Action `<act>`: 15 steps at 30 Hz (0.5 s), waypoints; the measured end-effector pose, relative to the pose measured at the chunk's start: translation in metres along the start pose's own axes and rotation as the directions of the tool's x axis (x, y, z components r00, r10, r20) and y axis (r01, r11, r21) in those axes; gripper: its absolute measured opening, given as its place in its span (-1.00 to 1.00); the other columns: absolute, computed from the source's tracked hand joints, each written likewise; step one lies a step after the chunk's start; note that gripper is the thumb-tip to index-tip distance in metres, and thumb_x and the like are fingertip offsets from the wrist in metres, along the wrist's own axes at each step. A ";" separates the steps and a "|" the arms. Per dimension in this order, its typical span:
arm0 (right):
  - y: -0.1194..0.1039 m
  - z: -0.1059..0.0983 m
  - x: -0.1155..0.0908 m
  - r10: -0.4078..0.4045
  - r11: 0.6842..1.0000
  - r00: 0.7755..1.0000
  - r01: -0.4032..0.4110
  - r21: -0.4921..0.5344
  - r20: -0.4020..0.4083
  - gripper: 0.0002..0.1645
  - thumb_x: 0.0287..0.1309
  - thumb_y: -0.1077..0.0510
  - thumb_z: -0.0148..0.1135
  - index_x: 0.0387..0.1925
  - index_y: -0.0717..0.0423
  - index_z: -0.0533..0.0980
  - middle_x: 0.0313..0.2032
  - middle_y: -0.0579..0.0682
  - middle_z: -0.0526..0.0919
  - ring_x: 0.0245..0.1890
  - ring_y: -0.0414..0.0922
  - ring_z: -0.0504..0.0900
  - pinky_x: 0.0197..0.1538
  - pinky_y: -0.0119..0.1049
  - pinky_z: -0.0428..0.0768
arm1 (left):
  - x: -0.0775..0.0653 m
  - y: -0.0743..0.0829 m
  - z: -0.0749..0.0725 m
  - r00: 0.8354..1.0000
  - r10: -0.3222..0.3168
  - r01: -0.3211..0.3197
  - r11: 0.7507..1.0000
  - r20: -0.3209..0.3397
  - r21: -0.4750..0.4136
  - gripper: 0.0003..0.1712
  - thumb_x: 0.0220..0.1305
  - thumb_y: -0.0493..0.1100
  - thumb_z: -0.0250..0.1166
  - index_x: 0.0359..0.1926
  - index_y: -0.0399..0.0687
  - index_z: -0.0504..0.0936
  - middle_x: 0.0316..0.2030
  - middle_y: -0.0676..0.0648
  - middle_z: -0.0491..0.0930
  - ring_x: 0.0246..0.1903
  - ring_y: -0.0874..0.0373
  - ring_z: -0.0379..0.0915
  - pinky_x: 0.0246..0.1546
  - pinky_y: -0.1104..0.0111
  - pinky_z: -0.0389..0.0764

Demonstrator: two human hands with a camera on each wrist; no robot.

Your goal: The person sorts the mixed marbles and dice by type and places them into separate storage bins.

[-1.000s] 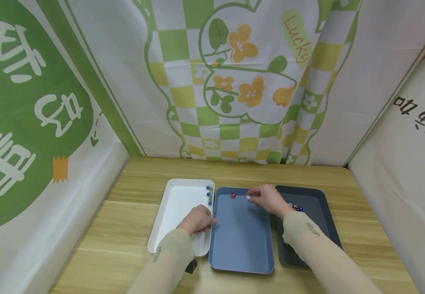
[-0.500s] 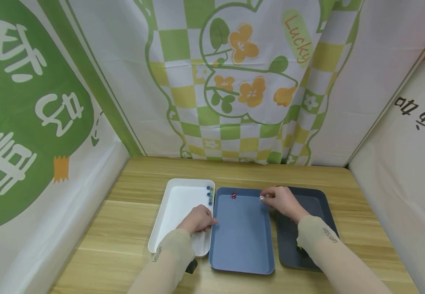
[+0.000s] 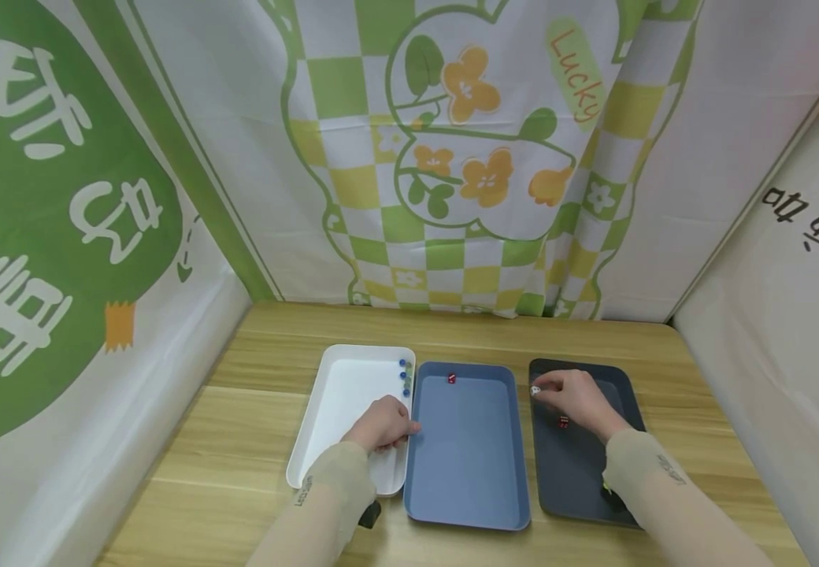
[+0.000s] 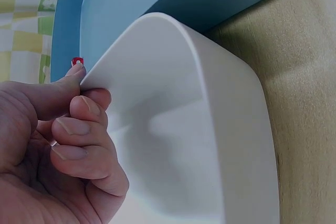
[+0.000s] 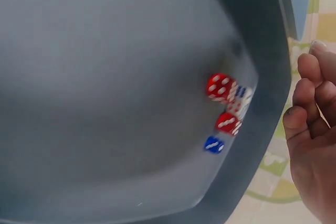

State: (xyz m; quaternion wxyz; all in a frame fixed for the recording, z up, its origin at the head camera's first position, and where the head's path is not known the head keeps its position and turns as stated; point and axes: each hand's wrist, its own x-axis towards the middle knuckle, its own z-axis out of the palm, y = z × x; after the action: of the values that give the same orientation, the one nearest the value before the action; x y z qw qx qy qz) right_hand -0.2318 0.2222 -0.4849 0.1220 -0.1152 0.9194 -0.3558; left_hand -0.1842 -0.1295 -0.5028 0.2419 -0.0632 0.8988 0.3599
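Note:
My left hand [image 3: 383, 421] pinches the rim of the white tray [image 4: 239, 108] between thumb and fingers, on the side touching the blue tray [image 3: 466, 465]. Between the thumb and fingertips of my right hand [image 3: 581, 396] is a small white die [image 3: 535, 390], held over the left edge of the dark grey tray [image 3: 568, 480]. A red die [image 3: 451, 379] lies near the far edge of the blue tray. In the right wrist view, red dice [image 5: 220, 85], a white die [image 5: 239, 103] and a blue die [image 5: 213, 145] cluster inside the dark tray; the held die is hidden there.
Several small blue and green balls [image 3: 405, 378] line the white tray's right side. All three trays stand side by side on a wooden table [image 3: 239, 425]. A patterned curtain [image 3: 480, 260] hangs behind, with printed cloth [image 3: 90, 331] at the sides.
My right hand has carried the white die rightward from over the blue tray to the dark tray's left edge. The left hand stays at the white tray's rim.

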 end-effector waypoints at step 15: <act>0.031 0.004 -0.010 -0.017 0.995 1.000 0.016 -0.101 -0.007 -0.70 0.27 0.14 0.39 -0.02 0.20 0.70 -0.25 -0.01 0.76 -0.37 -0.18 0.64 -0.26 -0.16 0.61 | 0.001 -0.001 0.000 1.000 -0.001 0.001 1.000 -0.006 -0.009 -0.59 0.33 -0.07 0.40 -0.64 -0.07 0.53 -0.74 0.02 0.43 -0.73 0.16 0.23 -0.68 0.35 0.25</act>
State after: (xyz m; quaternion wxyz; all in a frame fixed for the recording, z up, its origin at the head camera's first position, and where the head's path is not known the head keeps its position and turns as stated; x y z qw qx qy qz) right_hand -0.2246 0.2450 -0.5077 0.1096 -0.1275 0.9356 -0.3106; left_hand -0.1849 -0.1302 -0.5036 0.2392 -0.0657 0.8978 0.3638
